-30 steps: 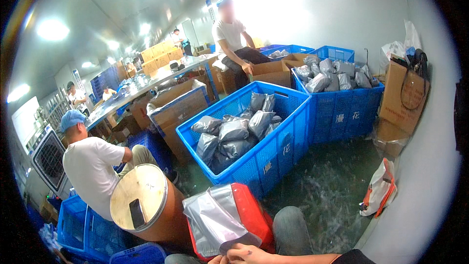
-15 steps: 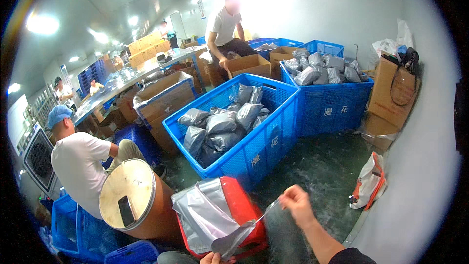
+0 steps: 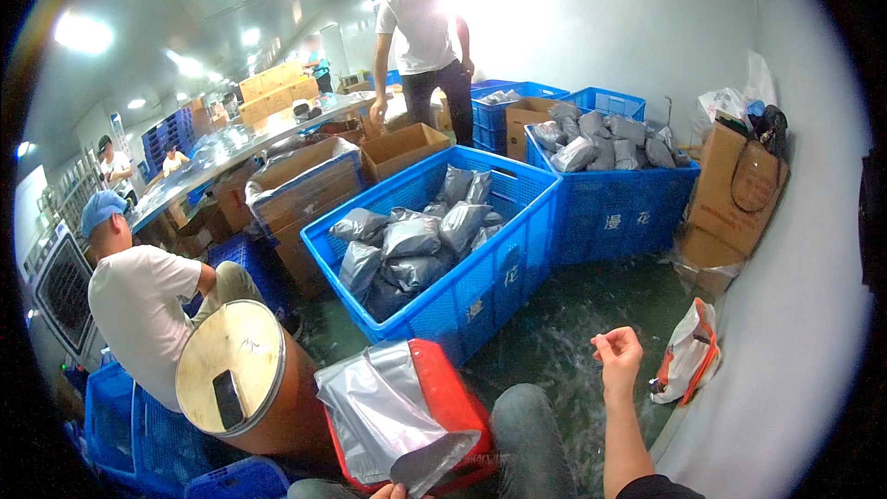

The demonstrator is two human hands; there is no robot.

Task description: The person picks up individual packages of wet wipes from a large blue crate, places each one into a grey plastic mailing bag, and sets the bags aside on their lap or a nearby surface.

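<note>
A silver plastic mailing bag [image 3: 383,420] lies on top of a red plastic container [image 3: 451,393] between my knees. Its open flap hangs toward me, and my left hand [image 3: 390,492] pinches the edge at the bottom of the view, mostly cut off by the frame. Out to the right, above the floor, my right hand [image 3: 617,351] is raised and apart from the bag. Its fingers are pressed together; whether a thin strip is between them I cannot make out.
A blue crate [image 3: 434,314] of filled silver bags stands ahead, with another blue crate [image 3: 637,212] behind it. On my left stands a round drum [image 3: 217,342] carrying a phone [image 3: 226,399]. Pale strips litter the floor [image 3: 545,342]. Co-workers sit and stand nearby.
My right hand has moved right and up, away from the bag flap, where it was pulling a thin clear strip. The co-worker at the back has stood up. My left hand stays on the bag.
</note>
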